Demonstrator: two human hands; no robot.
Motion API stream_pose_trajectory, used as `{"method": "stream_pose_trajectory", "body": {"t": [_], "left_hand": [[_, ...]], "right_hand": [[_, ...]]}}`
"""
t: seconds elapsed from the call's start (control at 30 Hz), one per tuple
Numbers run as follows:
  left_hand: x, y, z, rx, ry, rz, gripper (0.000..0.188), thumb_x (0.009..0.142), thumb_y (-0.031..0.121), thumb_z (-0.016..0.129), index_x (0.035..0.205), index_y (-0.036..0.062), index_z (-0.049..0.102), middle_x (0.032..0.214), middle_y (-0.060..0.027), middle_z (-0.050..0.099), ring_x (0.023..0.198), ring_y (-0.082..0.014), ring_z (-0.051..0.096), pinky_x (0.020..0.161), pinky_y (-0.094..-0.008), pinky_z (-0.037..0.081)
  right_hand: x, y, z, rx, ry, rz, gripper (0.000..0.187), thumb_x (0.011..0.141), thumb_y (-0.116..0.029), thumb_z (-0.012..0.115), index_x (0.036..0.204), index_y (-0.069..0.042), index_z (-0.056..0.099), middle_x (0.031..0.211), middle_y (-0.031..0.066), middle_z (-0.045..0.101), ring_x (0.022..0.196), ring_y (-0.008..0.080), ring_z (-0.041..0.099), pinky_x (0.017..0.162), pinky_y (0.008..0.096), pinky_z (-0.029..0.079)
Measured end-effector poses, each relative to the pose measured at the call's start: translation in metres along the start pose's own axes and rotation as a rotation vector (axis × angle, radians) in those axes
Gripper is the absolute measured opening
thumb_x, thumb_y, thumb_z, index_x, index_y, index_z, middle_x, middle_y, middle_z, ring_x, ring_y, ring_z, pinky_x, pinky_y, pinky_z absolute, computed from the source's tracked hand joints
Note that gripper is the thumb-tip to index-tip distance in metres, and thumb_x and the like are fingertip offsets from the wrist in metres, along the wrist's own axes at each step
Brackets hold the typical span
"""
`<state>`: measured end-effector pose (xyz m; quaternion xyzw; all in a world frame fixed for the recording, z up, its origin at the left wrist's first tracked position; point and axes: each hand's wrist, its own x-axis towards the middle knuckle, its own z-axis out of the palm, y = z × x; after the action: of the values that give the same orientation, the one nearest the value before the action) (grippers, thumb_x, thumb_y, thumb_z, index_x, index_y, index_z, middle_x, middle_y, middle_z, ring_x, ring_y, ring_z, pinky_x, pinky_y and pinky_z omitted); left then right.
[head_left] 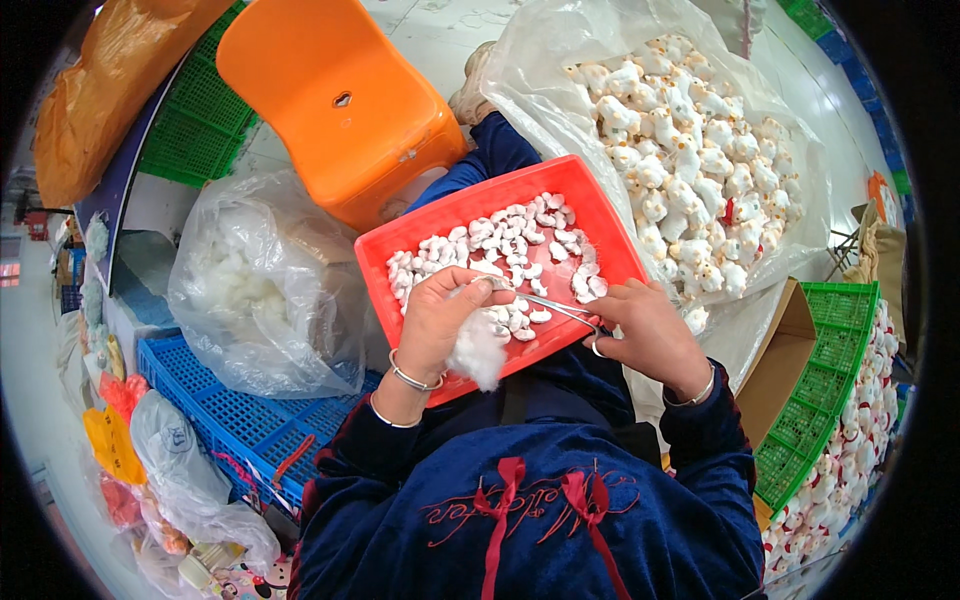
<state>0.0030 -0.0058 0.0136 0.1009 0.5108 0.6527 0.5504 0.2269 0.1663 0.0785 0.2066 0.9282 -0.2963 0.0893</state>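
Observation:
Over a red tray (612,232) in my lap, my left hand (435,322) is closed in a pinch. A tuft of white fibre stuffing (478,352) hangs below its fingers. A small white piece, mostly covered, seems to sit at its fingertips. My right hand (652,335) is closed round the ring handles of slim metal forceps (552,303). The forceps point left, their tips meeting my left fingertips; whether the jaws grip anything is hidden. Many small white fabric pieces (432,262) lie spread in the tray beyond my hands.
An orange stool (330,110) stands far left. A clear bag of stuffing (255,280) sits beside blue crates (225,400). At far right, a big plastic bag holds white plush pieces (690,170). A cardboard box (775,370) and green crate (835,350) stand right.

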Motion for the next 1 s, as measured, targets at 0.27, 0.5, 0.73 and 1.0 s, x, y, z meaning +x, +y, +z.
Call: {"method": "stream_pose_trajectory", "body": {"t": [0.27,0.5,0.73,1.0], "left_hand": [[0.001,-0.003,-0.001,0.038,0.057,-0.033,0.016,0.101,0.012,0.065,0.102,-0.0036,0.07,0.101,-0.0163,0.075,0.1,-0.0289,0.075,0.082,-0.0353,0.063],[-0.004,0.0,0.003,0.009,0.024,-0.027,0.017,0.102,0.012,0.064,0.103,-0.0042,0.07,0.103,-0.0168,0.075,0.097,-0.0285,0.076,0.081,-0.0349,0.063],[-0.003,-0.005,0.005,0.074,-0.019,0.026,0.018,0.102,0.011,0.066,0.104,-0.0053,0.071,0.103,-0.0147,0.075,0.096,-0.0271,0.076,0.082,-0.0338,0.062],[-0.004,-0.003,0.006,0.049,-0.064,-0.053,0.019,0.102,0.011,0.066,0.107,-0.0067,0.071,0.101,-0.012,0.075,0.094,-0.0239,0.076,0.082,-0.0325,0.061]], "right_hand": [[-0.001,-0.005,0.001,0.18,0.046,-0.085,0.037,0.073,-0.013,0.079,0.108,-0.004,0.072,0.086,0.0134,0.066,0.089,0.033,0.065,0.078,0.0442,0.052],[0.001,-0.004,0.008,0.158,0.065,-0.048,0.035,0.073,-0.013,0.078,0.106,-0.003,0.072,0.086,0.0138,0.067,0.089,0.0335,0.066,0.077,0.0443,0.052],[0.002,-0.004,0.006,0.184,0.045,-0.05,0.034,0.074,-0.015,0.079,0.105,-0.003,0.073,0.083,0.0139,0.067,0.086,0.0331,0.066,0.075,0.0437,0.052],[0.005,0.007,0.01,0.327,-0.019,-0.116,0.031,0.079,-0.022,0.083,0.099,-0.002,0.071,0.078,0.0126,0.063,0.078,0.0323,0.063,0.07,0.0427,0.049]]}}
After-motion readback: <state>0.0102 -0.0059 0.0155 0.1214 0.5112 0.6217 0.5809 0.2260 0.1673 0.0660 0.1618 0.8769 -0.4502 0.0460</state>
